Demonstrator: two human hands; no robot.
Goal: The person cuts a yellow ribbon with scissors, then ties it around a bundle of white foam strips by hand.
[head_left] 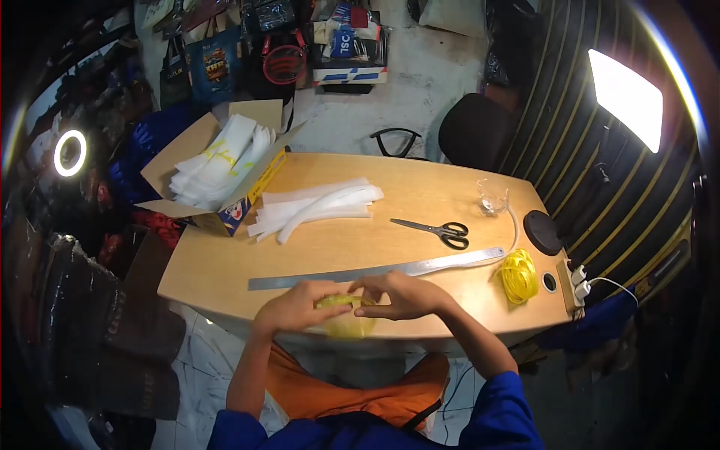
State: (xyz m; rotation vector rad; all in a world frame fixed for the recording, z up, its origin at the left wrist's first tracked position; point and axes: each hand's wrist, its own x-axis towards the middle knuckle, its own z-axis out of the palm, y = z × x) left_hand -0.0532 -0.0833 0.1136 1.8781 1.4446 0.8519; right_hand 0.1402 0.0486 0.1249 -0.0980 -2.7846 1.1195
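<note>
Close to the table's front edge, my left hand (300, 306) is closed round a loop of yellow plastic twine (351, 325). The loop looks translucent and a little blurred. My right hand (401, 295) meets it from the other side, fingers bent and thumb against the yellow strands. Just beyond both hands lies a long steel ruler (337, 275). To the right of them sits a thick bundle of yellow twine (519, 277). Black-handled scissors (435, 231) rest with blades partly spread behind the ruler.
White foam-like strips (319, 206) are piled at the table's back left. Beside them an open cardboard box (262, 191) holds more strips, some tied with yellow. A clear plastic object (492, 201), a round black disc (541, 232) and a power strip (571, 287) occupy the right side.
</note>
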